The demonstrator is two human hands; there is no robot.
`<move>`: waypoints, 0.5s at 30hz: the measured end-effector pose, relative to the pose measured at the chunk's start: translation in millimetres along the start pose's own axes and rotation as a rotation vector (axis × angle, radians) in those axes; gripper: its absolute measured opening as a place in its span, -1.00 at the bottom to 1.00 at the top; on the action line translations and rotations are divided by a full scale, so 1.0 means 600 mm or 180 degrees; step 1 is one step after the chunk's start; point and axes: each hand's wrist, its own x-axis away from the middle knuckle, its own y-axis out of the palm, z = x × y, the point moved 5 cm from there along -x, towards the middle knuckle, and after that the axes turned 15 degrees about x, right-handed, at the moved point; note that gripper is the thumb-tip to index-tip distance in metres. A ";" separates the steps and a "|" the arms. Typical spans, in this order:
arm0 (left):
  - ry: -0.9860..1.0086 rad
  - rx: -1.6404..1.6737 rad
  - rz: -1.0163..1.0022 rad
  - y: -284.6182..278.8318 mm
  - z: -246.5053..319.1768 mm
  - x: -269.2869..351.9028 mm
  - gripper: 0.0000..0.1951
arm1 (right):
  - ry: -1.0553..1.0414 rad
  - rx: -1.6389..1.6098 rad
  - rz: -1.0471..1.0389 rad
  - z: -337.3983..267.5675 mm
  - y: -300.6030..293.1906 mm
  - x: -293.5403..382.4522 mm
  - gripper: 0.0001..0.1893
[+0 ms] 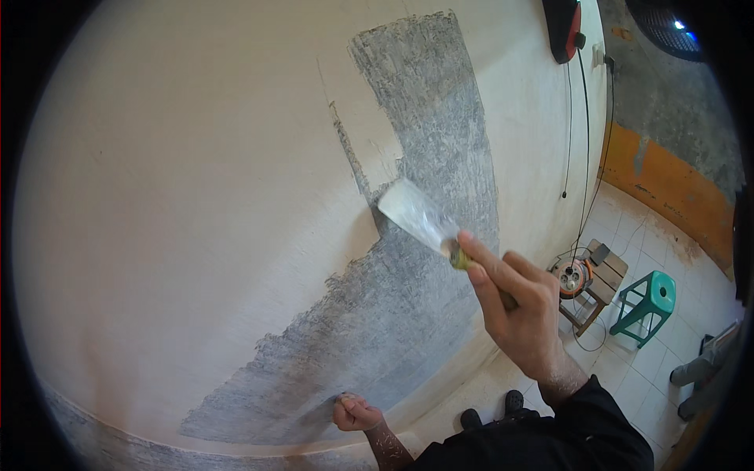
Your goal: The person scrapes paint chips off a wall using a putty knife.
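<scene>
My right hand (524,318) grips the handle of a putty knife (417,215), its wide metal blade slanting up and left. The blade lies over the boundary between the cream paint (206,176) on the wall and a rough grey scraped patch (439,129). A narrow scraped groove (347,141) runs upward from near the blade's tip. Lower down, my left hand (356,412) is a closed fist by the bottom of the grey patch, with no object visible in it. Pale flakes cling to both wrists.
An orange cable reel (570,281) sits on a wooden stool (609,279), with cords hanging along the wall above. Beside it stands a green plastic stool (662,291). Another person's legs (698,368) show at right. My dark clogs (471,419) are on the tiled floor (642,377).
</scene>
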 end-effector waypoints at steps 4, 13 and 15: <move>-0.0215 0.0088 0.0063 0.006 -0.005 0.002 -0.62 | 0.0001 -0.0020 0.0107 -0.008 -0.015 -0.018 -0.63; -0.0269 0.0234 -0.0109 0.003 0.006 -0.002 -0.62 | 0.0016 -0.0184 -0.0010 -0.006 -0.007 -0.017 -0.66; -0.0292 0.0200 -0.0107 0.003 0.011 -0.006 -0.62 | -0.0042 -0.0183 -0.0112 -0.005 0.001 -0.012 -0.66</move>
